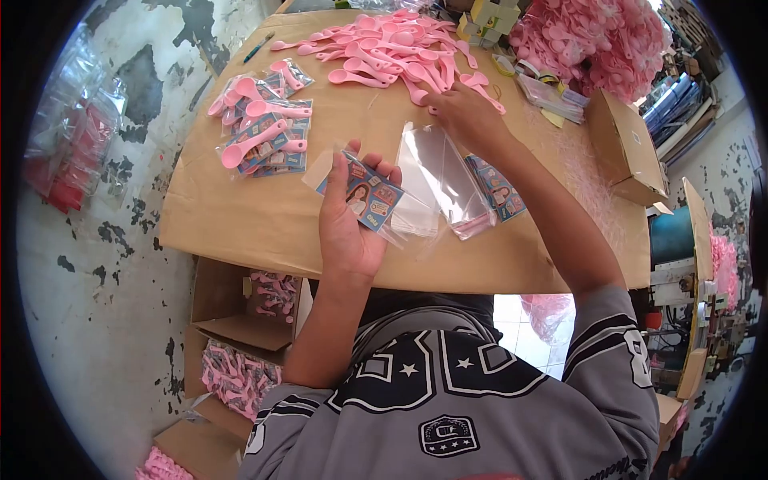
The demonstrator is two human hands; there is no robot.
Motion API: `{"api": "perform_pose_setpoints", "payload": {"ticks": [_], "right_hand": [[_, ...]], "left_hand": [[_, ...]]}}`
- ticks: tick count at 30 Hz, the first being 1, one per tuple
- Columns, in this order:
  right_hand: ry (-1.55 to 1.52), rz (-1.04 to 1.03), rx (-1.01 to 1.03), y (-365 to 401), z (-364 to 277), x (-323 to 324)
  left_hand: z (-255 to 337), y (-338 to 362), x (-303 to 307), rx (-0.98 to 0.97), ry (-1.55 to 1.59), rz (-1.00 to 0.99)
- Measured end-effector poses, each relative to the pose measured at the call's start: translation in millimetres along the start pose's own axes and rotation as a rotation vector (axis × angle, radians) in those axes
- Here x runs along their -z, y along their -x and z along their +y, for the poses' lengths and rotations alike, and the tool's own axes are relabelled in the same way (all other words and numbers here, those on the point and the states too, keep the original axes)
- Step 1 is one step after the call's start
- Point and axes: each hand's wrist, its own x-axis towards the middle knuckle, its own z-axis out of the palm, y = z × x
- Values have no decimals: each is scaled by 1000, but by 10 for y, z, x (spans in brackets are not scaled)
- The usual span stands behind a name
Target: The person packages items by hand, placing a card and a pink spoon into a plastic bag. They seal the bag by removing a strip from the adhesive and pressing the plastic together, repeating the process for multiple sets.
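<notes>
My left hand, palm up, holds a blue printed card inside a clear plastic bag, with the thumb across its left side. My right hand reaches to the front edge of a heap of pink plastic spoons. Its fingers are pinched around a pink spoon, partly hidden by them. Between my hands lies a stack of clear plastic bags. More blue printed cards lie beside that stack, under my right forearm.
Bagged cards with pink spoons are piled at the table's left. A pen lies behind them. At the right stand a cardboard box and a large bag of pink spoons. Open cartons sit below the table's left edge.
</notes>
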Motion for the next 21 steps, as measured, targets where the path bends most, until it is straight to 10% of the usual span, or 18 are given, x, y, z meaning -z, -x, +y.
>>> {"api": "perform_pose_setpoints", "payload": {"ticks": [11, 21], "right_hand": [[-126, 232, 9, 389, 62, 447], [-1286, 390, -664, 1668, -747, 756]], "left_hand": [[113, -139, 116, -181, 29, -53], [99, -259, -58, -389, -43, -74]]}}
